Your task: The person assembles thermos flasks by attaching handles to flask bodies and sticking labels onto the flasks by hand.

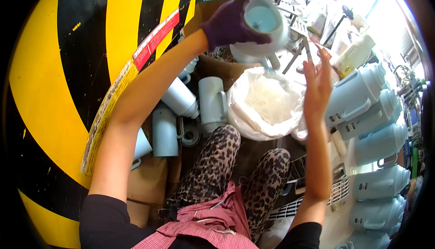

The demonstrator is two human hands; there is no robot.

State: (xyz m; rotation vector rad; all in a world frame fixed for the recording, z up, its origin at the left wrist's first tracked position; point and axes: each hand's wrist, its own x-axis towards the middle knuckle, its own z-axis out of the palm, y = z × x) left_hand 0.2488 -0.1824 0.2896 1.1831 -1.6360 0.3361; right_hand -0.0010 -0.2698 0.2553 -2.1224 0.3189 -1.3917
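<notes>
My left hand (pixel 232 24), in a dark purple glove, is wrapped around a pale blue and white jug (pixel 282 33) at the top of the view. The jug's round light-blue end (pixel 262 19) faces me, and a handle juts from its lower side. Bare and raised, my right hand (pixel 318 83) is to the right of the jug, apart from it, fingers stretched out and nothing seen in them. Between and below my hands stands a white plastic bag (pixel 242 122) with whitish, translucent bits inside.
Several pale blue jugs (pixel 165 133) lie and stand in cardboard (pixel 147 181) to my left. More jugs (pixel 380 183) line the right side. A yellow-and-black striped panel (pixel 86 31) borders the left. A white plastic rack (pixel 337 192) is beside my right forearm.
</notes>
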